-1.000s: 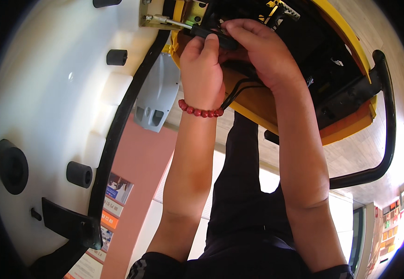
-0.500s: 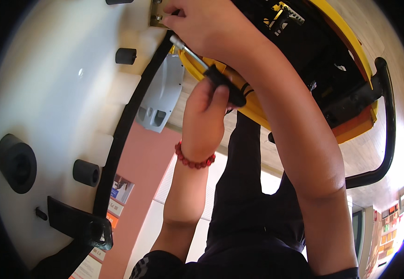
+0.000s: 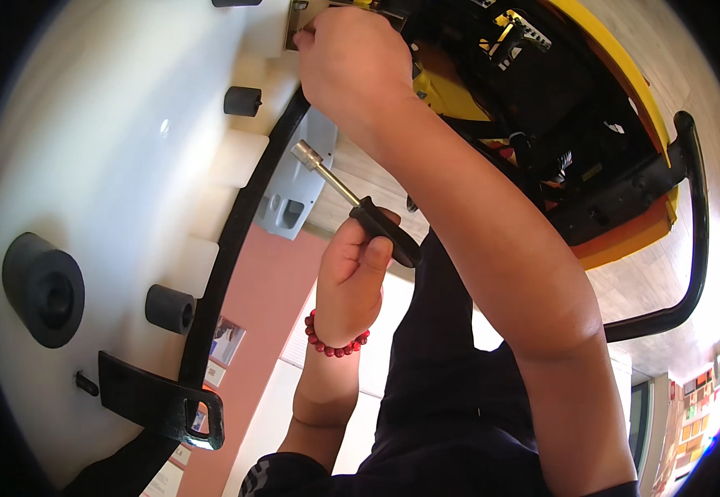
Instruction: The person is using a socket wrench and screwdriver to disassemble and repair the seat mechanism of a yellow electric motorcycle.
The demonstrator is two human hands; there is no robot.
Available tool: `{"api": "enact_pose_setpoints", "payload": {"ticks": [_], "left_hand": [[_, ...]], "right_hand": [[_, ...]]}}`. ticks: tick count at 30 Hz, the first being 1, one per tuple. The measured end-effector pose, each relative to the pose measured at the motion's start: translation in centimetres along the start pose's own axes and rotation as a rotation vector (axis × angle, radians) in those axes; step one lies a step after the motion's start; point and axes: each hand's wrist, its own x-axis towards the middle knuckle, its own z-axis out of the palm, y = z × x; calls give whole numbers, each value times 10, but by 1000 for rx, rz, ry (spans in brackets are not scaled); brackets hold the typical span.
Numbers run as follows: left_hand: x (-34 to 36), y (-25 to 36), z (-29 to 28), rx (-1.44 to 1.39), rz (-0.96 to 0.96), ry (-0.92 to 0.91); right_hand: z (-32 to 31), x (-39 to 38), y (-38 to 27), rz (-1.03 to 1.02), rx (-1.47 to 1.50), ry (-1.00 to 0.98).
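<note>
My left hand [image 3: 353,273], a red bead bracelet at its wrist, is closed around the black handle of a nut driver [image 3: 385,228]. The driver's metal shaft slants up and left, its silver socket pointing at open air below my other hand. Higher up, my right hand [image 3: 352,62] reaches across to a small metal bracket [image 3: 297,25] at the top of the white panel [image 3: 120,166]. Its fingers are bent in against the bracket, the back of the hand hiding most of them. What they pinch cannot be made out.
Black cylindrical bumpers [image 3: 243,101] and a black latch-shaped arm [image 3: 161,402] stick out of the panel, which has a black edge strip. To the right is a yellow-and-black machine body [image 3: 608,124] with a bent black bar [image 3: 695,224]. A grey moulded part [image 3: 294,186] lies beyond.
My left hand has drawn down with the nut driver, taking its socket away from my right hand. My right hand has turned, its back now covering more of the fingers. The view has shifted slightly.
</note>
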Motion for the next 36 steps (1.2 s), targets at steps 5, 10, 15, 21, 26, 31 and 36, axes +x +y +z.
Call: {"api": "enact_pose_setpoints", "payload": {"ticks": [5,10,15,21,26,31,36], "left_hand": [[0,-2,5,-47,5,21],[0,-2,-1,-36,19,2],[2,-2,-6,-21,28,-38],[1,-4,2,-52,5,20],[3,-2,2,-43,37,12],[4,-4,1,-84,30,10],[2,-6,-1,-76,26,4]], "right_hand": [[-5,-10,-6,31,137,145],[-12,-10,-14,120,236,123],[-25,-10,-15,203,254,16],[-16,-16,-18,171,286,139],[-20,-15,-20,248,287,80],[-26,-23,-22,228,344,96],[-10,-20,-8,220,424,156]]}}
